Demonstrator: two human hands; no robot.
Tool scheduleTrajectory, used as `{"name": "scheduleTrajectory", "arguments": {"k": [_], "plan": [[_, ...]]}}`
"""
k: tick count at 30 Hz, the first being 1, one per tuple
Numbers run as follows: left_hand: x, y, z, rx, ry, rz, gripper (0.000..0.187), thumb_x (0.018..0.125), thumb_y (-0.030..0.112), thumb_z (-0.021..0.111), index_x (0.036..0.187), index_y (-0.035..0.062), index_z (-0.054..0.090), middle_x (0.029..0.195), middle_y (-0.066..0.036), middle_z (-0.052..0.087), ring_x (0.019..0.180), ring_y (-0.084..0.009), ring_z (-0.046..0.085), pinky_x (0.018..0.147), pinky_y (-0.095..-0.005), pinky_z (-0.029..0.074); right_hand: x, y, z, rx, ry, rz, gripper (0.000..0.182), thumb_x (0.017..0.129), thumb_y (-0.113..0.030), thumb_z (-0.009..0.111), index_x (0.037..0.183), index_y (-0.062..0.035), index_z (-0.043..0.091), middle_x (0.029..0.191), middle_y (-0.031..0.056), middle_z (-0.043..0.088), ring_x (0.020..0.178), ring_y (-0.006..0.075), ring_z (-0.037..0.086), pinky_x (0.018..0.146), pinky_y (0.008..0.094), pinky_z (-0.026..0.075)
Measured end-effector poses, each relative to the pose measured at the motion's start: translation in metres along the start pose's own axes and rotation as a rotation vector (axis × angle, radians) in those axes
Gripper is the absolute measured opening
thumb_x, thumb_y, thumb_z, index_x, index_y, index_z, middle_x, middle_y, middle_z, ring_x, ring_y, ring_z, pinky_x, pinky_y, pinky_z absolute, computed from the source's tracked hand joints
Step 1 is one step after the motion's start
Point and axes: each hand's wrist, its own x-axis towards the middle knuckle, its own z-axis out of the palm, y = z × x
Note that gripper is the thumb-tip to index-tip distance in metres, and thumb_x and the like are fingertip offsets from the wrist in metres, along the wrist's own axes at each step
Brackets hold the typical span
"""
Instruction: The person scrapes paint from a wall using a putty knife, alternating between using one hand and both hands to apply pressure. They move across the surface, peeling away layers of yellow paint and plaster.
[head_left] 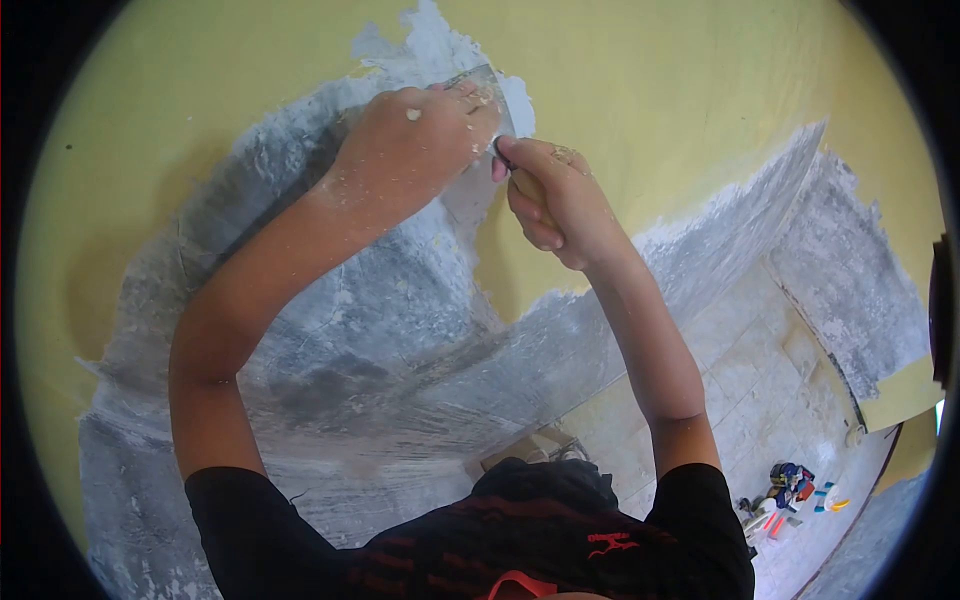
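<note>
A putty knife (507, 108) with a wide metal blade lies against the wall at the upper middle. My right hand (565, 200) is closed around its handle, thumb near the base of the blade. My left hand (420, 135) is closed at the blade, its bent fingers pressing over the metal; its fingertips are partly hidden. Pale flakes and dust stick to both hands. Around the blade, the yellow paint (640, 90) ends in a ragged edge against white and grey bare plaster (370, 290).
Below and to the right is the tiled floor (740, 370), dusty and littered with bits. Several small tools and coloured items (790, 485) lie on it at the lower right. A cardboard box (530, 447) sits near the wall's foot, partly hidden by my body.
</note>
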Motion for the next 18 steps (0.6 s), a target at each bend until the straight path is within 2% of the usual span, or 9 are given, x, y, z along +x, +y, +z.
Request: {"name": "scheduleTrajectory", "arguments": {"k": [2,4,6,10,13,15,18], "plan": [[0.002,-0.009,0.002,-0.019,0.031,-0.006,0.007,0.087,0.013,0.072,0.091,0.0107,0.067,0.088,-0.006,0.071,0.080,-0.0243,0.076,0.071,-0.0354,0.062,0.004,-0.002,0.002,-0.011,-0.002,0.025,0.034,0.108,-0.034,0.057,0.091,-0.0059,0.064,0.056,-0.0021,0.041,0.035,0.0071,0.028,0.036,0.0281,0.019],[0.007,-0.015,-0.006,-0.049,0.056,0.004,0.006,0.087,0.013,0.072,0.091,0.0109,0.067,0.088,-0.006,0.071,0.081,-0.0238,0.076,0.072,-0.0353,0.062,0.013,-0.009,0.007,-0.021,-0.009,-0.035,0.034,0.111,-0.037,0.054,0.093,-0.0097,0.063,0.054,-0.0043,0.038,0.035,0.0060,0.027,0.034,0.0255,0.018],[0.010,-0.021,-0.014,-0.050,0.015,-0.055,0.005,0.088,0.013,0.071,0.091,0.0107,0.068,0.088,-0.007,0.071,0.082,-0.0243,0.076,0.074,-0.0353,0.062,0.014,-0.011,0.011,0.013,-0.009,-0.036,0.034,0.110,-0.036,0.055,0.092,-0.0082,0.063,0.055,-0.0032,0.040,0.035,0.0066,0.027,0.035,0.0265,0.018],[0.005,-0.010,0.000,-0.069,-0.022,-0.025,0.007,0.087,0.015,0.073,0.091,0.0106,0.069,0.087,-0.007,0.071,0.082,-0.0244,0.076,0.073,-0.0356,0.061,0.000,-0.003,0.006,0.027,-0.006,0.020,0.034,0.109,-0.035,0.056,0.091,-0.0067,0.063,0.056,-0.0019,0.042,0.035,0.0073,0.028,0.036,0.0278,0.019],[0.002,-0.006,0.003,0.043,-0.064,-0.004,0.008,0.087,0.018,0.073,0.090,0.0111,0.069,0.086,-0.007,0.072,0.082,-0.0244,0.076,0.071,-0.0359,0.061,0.003,-0.004,0.001,0.009,-0.017,0.036,0.034,0.109,-0.035,0.056,0.092,-0.0067,0.063,0.057,-0.0018,0.042,0.036,0.0072,0.029,0.036,0.0277,0.019],[0.008,-0.017,-0.003,-0.051,0.058,-0.019,0.007,0.086,0.017,0.074,0.088,0.0111,0.070,0.087,-0.007,0.072,0.081,-0.0233,0.076,0.069,-0.0362,0.062,0.011,-0.014,0.008,-0.005,-0.009,0.000,0.035,0.109,-0.036,0.056,0.092,-0.0068,0.063,0.057,-0.0018,0.042,0.035,0.0072,0.028,0.036,0.0275,0.019],[0.013,-0.016,-0.014,-0.015,0.030,-0.056,0.007,0.086,0.017,0.073,0.086,0.0105,0.070,0.087,-0.007,0.072,0.081,-0.0237,0.077,0.068,-0.0361,0.062,0.011,-0.015,0.011,-0.014,0.008,-0.025,0.035,0.111,-0.038,0.055,0.093,-0.0087,0.062,0.055,-0.0033,0.040,0.035,0.0064,0.026,0.035,0.0263,0.019]]}}
